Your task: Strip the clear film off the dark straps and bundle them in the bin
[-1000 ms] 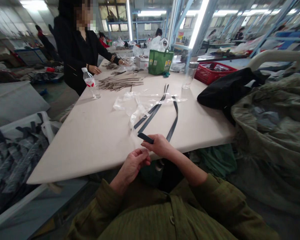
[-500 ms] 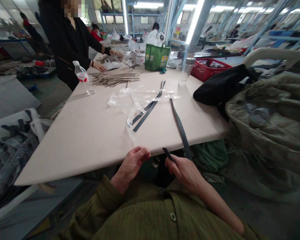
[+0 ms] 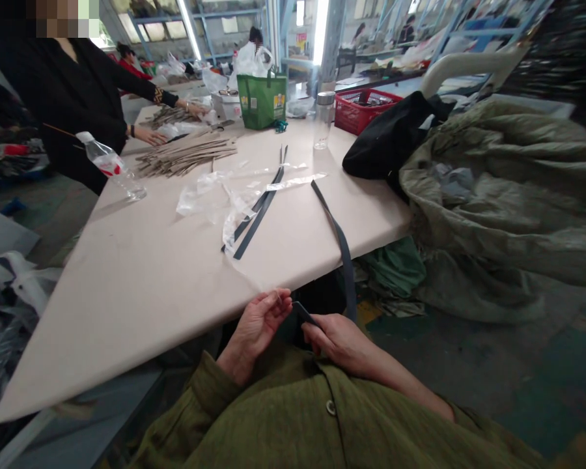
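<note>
Biggest thing in shot is the pale table [image 3: 151, 273], running from the near edge away to the far end. Off to the right, a big olive heap of cloth [image 3: 508, 195] is slumped against the table's corner. On the far left side, a co-worker in black [image 3: 63, 98] leans over the table, both hands down by the pile of tan strips [image 3: 185, 156].

A black bag [image 3: 385, 140] sits on the right edge, between the olive heap and the red basket [image 3: 364, 107] behind it. Mid-table there's crumpled clear plastic wrap [image 3: 209, 195], and a pair of dark straps [image 3: 256, 212] lying partly under it. A green bag [image 3: 261, 101] stands upright at the far end. A plastic bottle [image 3: 110, 166] stands near the left edge, looking tilted in this wide lens. A glass jar [image 3: 323, 120] stands upright near the black bag.

Now the action: one long dark strap [image 3: 344, 251] trails from beside the plastic wrap, over the near edge and down to the lap. The right hand [image 3: 339, 339] is closed firmly around it, with the short end poking out towards the left. The left hand [image 3: 258, 322] is right beside that end, fingers curled in and thumb meeting the fingertips. Can't tell whether it's pinching anything or touching the strap.
</note>
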### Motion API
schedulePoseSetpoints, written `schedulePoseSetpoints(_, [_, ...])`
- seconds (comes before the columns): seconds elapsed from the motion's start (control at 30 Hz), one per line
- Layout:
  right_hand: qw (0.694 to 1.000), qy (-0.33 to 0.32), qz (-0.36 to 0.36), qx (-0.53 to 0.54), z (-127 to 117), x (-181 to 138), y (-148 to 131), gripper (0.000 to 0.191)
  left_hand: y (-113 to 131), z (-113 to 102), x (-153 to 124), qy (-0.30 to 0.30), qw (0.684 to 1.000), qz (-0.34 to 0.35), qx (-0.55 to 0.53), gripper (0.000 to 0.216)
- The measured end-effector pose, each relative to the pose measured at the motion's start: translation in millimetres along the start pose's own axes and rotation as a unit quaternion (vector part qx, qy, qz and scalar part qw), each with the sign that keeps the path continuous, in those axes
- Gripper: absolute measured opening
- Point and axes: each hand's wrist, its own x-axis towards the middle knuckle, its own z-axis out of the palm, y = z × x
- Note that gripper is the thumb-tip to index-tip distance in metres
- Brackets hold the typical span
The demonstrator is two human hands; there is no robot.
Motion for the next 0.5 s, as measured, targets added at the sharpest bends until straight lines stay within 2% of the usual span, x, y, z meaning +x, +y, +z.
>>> schedulePoseSetpoints(0.1, [1.000,-0.006,0.004,0.020,2.0,0.2,4.8,0.035,-2.0,1.0,-0.8,0.007,1.000,0.007,-0.011,0.013])
schedulePoseSetpoints(0.37, [0.998,-0.003,-0.009,0.062,4.5,2.4,7.9,0.036,-3.9,8.5,-6.6,-0.032,0.999,0.030,-0.015,0.027])
schedulePoseSetpoints(0.5, [0.997,-0.004,-0.011,0.080,2.9,1.7,4.8,0.035,-6.8,6.2,-2.1,0.001,0.999,0.033,-0.020,0.028])
